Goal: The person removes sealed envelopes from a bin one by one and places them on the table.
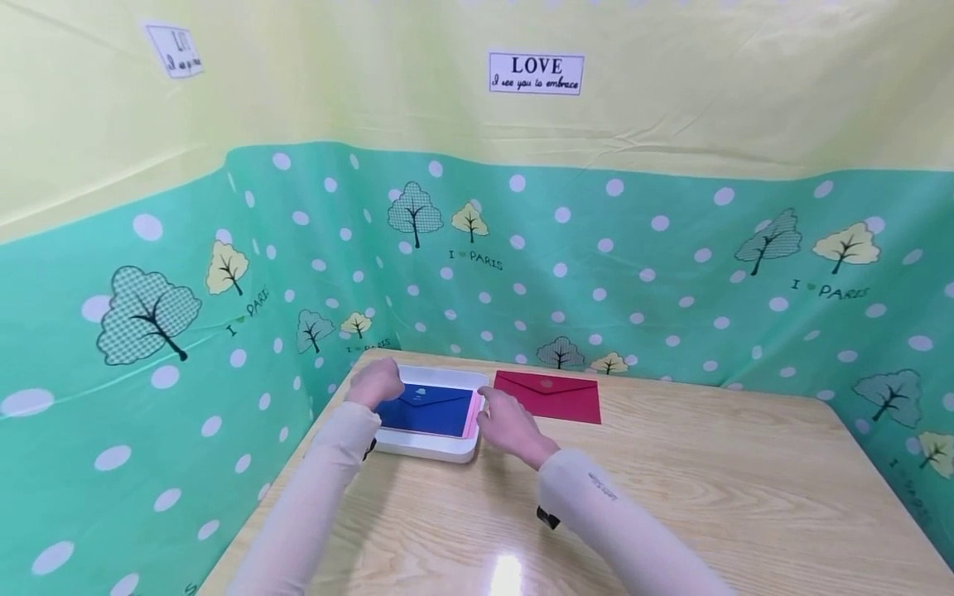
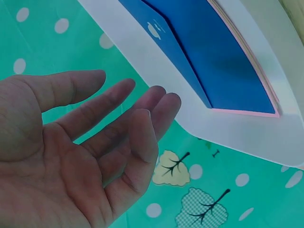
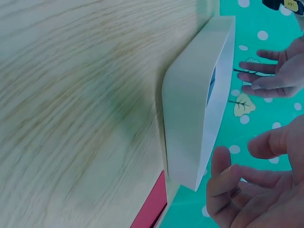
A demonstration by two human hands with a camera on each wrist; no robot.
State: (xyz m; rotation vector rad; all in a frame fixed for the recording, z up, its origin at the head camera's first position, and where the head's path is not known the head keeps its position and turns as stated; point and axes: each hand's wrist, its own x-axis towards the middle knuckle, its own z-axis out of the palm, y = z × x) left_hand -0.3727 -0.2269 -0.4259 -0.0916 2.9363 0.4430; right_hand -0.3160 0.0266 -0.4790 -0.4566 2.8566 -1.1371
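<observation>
A blue envelope (image 1: pixel 426 410) lies flap-up in a shallow white tray (image 1: pixel 432 448), on top of a stack whose pink edges (image 1: pixel 471 414) show at its right. My left hand (image 1: pixel 376 383) is over the tray's left side. In the left wrist view that hand (image 2: pixel 80 152) has loosely bent fingers, apart from the blue envelope (image 2: pixel 213 57), and holds nothing. At the tray's right rim is my right hand (image 1: pixel 510 424). The right wrist view shows its fingers (image 3: pixel 223 190) loosely curled with nothing between them, beside the tray wall (image 3: pixel 185 114).
A red envelope (image 1: pixel 551 399) lies flap-up on the wooden table (image 1: pixel 671 480), just right of the tray. Green dotted cloth (image 1: pixel 656 273) hangs behind the table and along its left side, close to the tray.
</observation>
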